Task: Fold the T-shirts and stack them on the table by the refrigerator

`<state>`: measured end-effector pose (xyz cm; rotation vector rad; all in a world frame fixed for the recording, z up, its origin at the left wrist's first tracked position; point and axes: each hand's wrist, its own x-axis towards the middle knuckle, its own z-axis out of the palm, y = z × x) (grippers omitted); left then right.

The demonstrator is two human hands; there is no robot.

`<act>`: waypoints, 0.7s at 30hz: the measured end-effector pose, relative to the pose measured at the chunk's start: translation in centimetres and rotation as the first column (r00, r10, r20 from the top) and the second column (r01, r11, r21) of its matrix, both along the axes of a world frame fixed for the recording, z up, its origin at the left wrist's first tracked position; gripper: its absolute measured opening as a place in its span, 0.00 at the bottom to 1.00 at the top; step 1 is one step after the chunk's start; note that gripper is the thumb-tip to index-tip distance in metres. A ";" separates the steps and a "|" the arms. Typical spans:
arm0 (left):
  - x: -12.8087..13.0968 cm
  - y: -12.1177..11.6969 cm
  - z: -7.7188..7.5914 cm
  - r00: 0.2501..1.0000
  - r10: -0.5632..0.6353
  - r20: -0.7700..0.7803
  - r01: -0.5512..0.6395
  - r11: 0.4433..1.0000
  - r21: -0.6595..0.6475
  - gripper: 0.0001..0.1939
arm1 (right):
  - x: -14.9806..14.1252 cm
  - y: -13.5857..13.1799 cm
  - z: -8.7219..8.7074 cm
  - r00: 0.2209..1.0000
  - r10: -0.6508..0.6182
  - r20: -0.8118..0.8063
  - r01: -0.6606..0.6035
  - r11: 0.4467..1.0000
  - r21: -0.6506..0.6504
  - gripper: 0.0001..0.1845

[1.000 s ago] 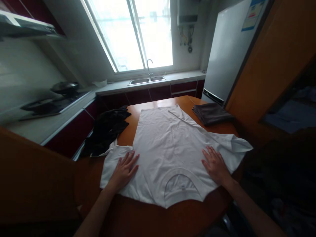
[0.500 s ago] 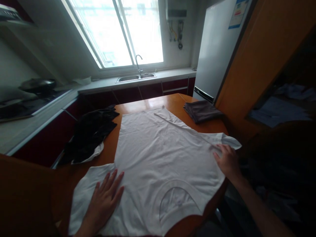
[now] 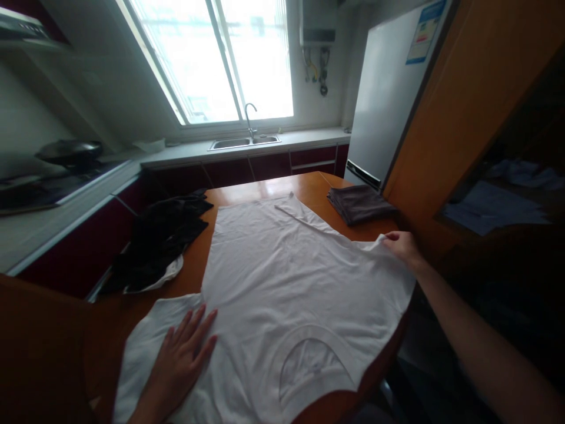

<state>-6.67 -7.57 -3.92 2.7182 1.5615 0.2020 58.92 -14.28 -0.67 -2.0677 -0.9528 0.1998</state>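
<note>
A white T-shirt [image 3: 282, 265] lies spread over the wooden table, its neckline toward me and its hem at the far side. My left hand [image 3: 183, 353] rests flat on the shirt near the left sleeve, fingers spread. At the right, my right hand [image 3: 401, 246] pinches the edge of the other sleeve between thumb and fingers. Wrinkles run across the shirt's middle, and a fold lies along its right side edge. The end of the right sleeve is partly hidden by my hand.
On the table [image 3: 304, 184], a heap of black clothing [image 3: 163, 235] with a white piece under it lies left. A folded dark grey cloth [image 3: 359, 204] lies at the right back. Beyond are a sink [image 3: 245, 142], a fridge [image 3: 388, 88] and a stove with a pan [image 3: 68, 152].
My right hand has moved up from the shirt's surface to the sleeve edge and taken hold of it. The right sleeve is pulled out flatter. My left hand has hardly moved.
</note>
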 end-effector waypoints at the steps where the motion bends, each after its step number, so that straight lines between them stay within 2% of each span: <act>1: 0.0 0.0 0.0 1.000 0.000 0.000 0.000 1.000 0.000 0.30 | 0.5 0.9 0.4 1.000 -0.022 -0.005 0.022 0.999 0.026 0.10; 4: 0.0 0.0 -0.2 1.000 -0.002 0.006 0.002 1.000 0.015 0.30 | 1.8 2.8 1.2 0.998 -0.049 0.026 0.047 0.996 0.077 0.14; 7: 0.0 0.0 -0.3 1.000 0.001 0.018 -0.001 1.000 0.024 0.29 | 2.3 3.2 1.0 0.997 -0.059 0.047 0.057 0.997 0.054 0.19; 11: 0.0 0.0 -0.2 1.000 -0.002 0.023 0.002 1.000 0.005 0.29 | 0.4 1.0 -0.2 0.962 -0.110 0.249 0.100 0.994 0.052 0.21; 13: -0.1 0.0 -0.2 1.000 -0.005 0.020 0.005 1.000 -0.004 0.30 | -1.6 -0.7 -1.1 0.920 -0.040 0.389 0.014 0.997 0.071 0.21; 15: -0.1 0.1 -0.1 1.000 -0.004 0.019 0.004 1.000 -0.005 0.30 | -3.7 -2.6 -2.1 0.868 0.107 0.484 -0.126 0.992 0.007 0.24; 17: -0.2 0.2 -0.3 1.000 0.000 0.020 0.000 1.000 0.007 0.30 | -5.2 -4.3 -3.2 0.843 0.183 0.505 -0.156 0.983 -0.097 0.28; 21: -0.3 0.3 -0.6 1.000 -0.003 0.025 0.003 1.000 0.020 0.30 | -5.5 -7.3 -5.2 0.902 0.103 0.420 0.038 0.949 -0.313 0.34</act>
